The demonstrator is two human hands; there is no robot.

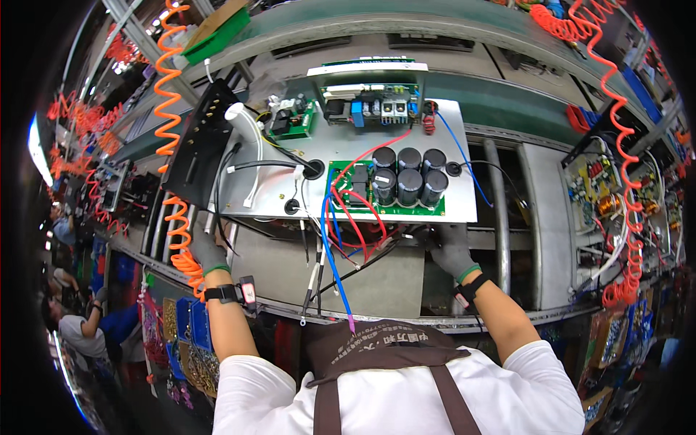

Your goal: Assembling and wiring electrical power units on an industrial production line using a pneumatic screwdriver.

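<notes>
A silver metal chassis plate [268, 196] lies across the line in front of me, with a black end panel [197, 148] standing at its left. On the plate, a green circuit board [348, 201] carries several black capacitors [409, 190]. Red and blue wires [328, 235] hang over its near edge. My left hand [209, 252], in a grey glove, is at the near left corner beside the black panel; its fingers are hidden. My right hand [451, 251], gloved too, is at the near right edge, with its fingers out of sight below the plate.
An orange coiled hose [168, 101] hangs close to my left arm; another coiled hose [616, 130] hangs at the right. Metal rollers [499, 232] lie right of the chassis. A second unit with boards [602, 188] stands farther right. Parts bins [192, 322] sit below left. Another person [83, 330] is at the far left.
</notes>
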